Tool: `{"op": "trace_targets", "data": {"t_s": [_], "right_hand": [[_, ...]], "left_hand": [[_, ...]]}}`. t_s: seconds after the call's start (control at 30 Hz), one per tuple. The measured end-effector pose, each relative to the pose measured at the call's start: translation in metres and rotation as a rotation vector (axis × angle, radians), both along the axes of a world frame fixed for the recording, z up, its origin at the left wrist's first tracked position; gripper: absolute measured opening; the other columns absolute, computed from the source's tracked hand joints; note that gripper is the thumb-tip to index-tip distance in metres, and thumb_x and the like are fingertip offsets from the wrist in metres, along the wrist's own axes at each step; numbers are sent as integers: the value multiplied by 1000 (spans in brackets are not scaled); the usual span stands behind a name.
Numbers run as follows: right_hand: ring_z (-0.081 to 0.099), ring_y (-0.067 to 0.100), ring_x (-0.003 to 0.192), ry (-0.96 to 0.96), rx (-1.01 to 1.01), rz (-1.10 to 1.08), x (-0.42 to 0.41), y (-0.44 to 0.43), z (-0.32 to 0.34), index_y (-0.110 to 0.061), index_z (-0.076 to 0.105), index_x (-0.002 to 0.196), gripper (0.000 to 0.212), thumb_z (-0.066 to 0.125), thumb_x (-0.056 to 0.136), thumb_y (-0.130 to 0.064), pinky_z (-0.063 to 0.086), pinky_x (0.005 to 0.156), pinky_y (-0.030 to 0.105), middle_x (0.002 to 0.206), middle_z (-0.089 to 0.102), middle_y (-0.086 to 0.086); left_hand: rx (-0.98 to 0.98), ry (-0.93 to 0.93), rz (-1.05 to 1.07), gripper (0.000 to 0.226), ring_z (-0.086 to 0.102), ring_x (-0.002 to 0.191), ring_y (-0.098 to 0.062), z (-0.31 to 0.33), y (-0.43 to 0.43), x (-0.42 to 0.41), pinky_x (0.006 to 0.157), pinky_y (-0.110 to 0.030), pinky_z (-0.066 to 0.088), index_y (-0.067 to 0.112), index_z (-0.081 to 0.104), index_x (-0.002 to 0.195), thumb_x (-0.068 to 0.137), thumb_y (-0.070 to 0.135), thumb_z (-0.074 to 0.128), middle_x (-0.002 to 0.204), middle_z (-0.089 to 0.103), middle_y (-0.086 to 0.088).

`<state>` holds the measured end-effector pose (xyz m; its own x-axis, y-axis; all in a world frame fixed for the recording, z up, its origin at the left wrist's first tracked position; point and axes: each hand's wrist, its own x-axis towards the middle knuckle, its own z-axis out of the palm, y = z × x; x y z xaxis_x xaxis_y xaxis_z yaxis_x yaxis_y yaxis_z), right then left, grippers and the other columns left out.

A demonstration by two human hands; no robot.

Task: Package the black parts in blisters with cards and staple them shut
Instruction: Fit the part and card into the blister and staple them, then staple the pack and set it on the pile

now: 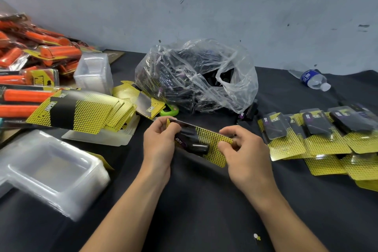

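Left hand (158,141) pinches the left end of a blister pack (201,139), its yellow dotted card (214,142) wrapped over a black part (196,146); right hand (243,153) pinches the right end. The pack is held just above the middle of the black table (194,200), with finished packs (317,135) lying to the right.

"PRO…" on left yellow card (42,80)

The clear plastic bag (196,75) is thin, crinkled and glossy, on matt black cloth (200,200). Left of it, the yellow cards (81,112) look like shiny paperboard and the stacked blisters (47,170) are smooth transparent plastic.
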<state>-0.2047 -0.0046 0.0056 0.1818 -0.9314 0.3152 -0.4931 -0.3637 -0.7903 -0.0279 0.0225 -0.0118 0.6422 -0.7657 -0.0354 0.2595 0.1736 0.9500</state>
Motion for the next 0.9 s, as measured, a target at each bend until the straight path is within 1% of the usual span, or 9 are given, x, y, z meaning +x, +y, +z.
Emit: {"op": "trace_targets", "data": {"t_s": [0.07,0.17,0.23,0.33,0.5,0.57,0.63,0.73,0.9], "right_hand": [[50,4,51,-78,33,-22,-1,-4,-1,-33,70,85,20,78,88,-15,45,55,25,57,60,-11],[43,7,43,-406,160,-47,2,-5,0,-27,69,86,24,76,90,-5,42,50,30,45,50,-9],[44,9,40,-641,262,-58,4,-4,0,-21,69,90,23,72,92,2,42,45,21,46,51,-5],[45,9,39,-700,348,-50,11,1,-4,-15,68,90,21,68,94,6,40,43,20,49,56,-2],[53,9,42,-335,374,69,18,5,-12,-17,71,96,13,69,93,-4,44,50,23,55,66,-2],[62,6,56,-91,174,13,13,5,-10,-22,74,95,8,70,92,-16,44,57,15,66,72,-9],[59,6,70,-9,-172,-153,5,5,2,-24,74,96,11,66,95,-16,38,61,12,71,69,-14],[49,12,70,15,-435,-378,-15,-4,19,-19,68,97,13,58,99,-12,30,65,26,75,59,-9],[50,29,75,450,110,-253,-36,-26,12,-19,54,79,43,33,109,-42,36,69,40,80,60,4]], "left_hand": [[-42,51,-20,17,70,93,-23,0,1,1,85,-42,58,24,77,96,89,8,73,93,74,-4],[-74,192,-85,59,65,122,-20,0,2,2,93,-38,54,16,59,138,84,30,77,130,69,-3],[-81,320,-259,65,63,128,-22,4,5,-2,100,-40,53,14,54,143,84,33,71,140,65,-7],[-51,339,-491,46,66,124,-26,8,9,-14,101,-41,54,14,63,131,91,36,63,134,69,-11],[-30,331,-267,16,71,96,-31,4,0,-13,97,-50,56,6,68,107,92,10,66,103,74,-16],[21,303,-217,14,69,95,-32,1,-2,-8,101,-54,54,4,68,109,96,4,64,102,73,-18],[43,272,-208,16,70,95,-32,1,-1,-6,102,-55,54,4,68,112,96,2,63,100,74,-16],[34,231,-214,16,71,92,-32,2,-2,-5,98,-57,55,5,68,110,96,1,62,97,75,-14],[26,179,-225,21,74,85,-29,-1,-2,-2,88,-53,60,6,67,115,95,1,63,96,76,-12]]}}
